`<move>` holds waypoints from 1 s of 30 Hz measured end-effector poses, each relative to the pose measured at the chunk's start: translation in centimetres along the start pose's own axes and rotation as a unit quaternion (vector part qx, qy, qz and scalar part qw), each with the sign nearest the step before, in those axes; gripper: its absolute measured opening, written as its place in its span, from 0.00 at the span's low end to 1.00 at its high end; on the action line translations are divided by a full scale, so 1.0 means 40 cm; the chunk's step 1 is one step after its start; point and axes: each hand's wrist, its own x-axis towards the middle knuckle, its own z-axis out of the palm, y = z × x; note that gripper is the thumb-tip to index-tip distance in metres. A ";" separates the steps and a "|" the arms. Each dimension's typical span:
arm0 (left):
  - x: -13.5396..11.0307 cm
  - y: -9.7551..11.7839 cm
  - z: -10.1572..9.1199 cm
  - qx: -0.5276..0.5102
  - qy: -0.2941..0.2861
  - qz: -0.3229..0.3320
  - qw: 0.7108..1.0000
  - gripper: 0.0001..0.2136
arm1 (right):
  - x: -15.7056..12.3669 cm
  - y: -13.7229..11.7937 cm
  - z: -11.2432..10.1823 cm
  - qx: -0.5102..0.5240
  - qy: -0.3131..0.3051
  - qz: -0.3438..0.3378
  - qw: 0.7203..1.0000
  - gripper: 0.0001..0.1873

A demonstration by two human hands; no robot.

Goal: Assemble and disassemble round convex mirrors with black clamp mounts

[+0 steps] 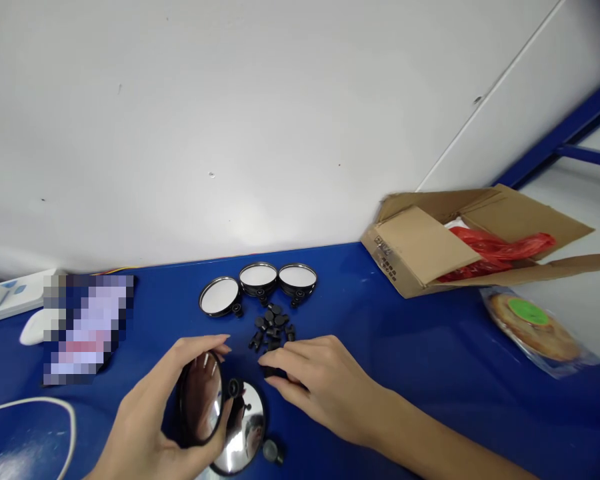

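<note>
My left hand [153, 413] holds a round convex mirror [201, 399] upright by its black rim. Just beside it, a second round mirror [245, 427] lies on the blue table [410, 353], partly hidden by my left hand and the held mirror. My right hand [320, 387] pinches a small black plastic fitting [270, 371] at the near edge of a heap of similar black fittings [271, 325]. Three more round mirrors [258, 279] stand in a row beyond the heap. A single dark fitting [273, 451] lies near the table's near side.
An open cardboard box [420, 243] holding a red plastic bag [495, 250] stands at the far right. A wrapped round item [533, 327] lies beside it. At the left are a pixelated packet [85, 327], a white computer mouse [34, 328] and a white cable [30, 407].
</note>
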 end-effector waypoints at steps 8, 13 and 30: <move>-0.008 -0.016 0.002 -0.008 -0.038 0.029 0.999 0.30 | 0.013 -0.035 0.002 0.054 0.121 0.010 0.991 0.09; -0.010 -0.023 0.004 -0.012 -0.045 0.049 0.998 0.28 | 0.006 -0.088 -0.012 0.037 0.091 -0.045 0.994 0.12; -0.011 -0.032 -0.001 -0.099 -0.146 0.079 0.981 0.34 | -0.019 -0.091 -0.023 0.024 0.133 -0.162 0.977 0.17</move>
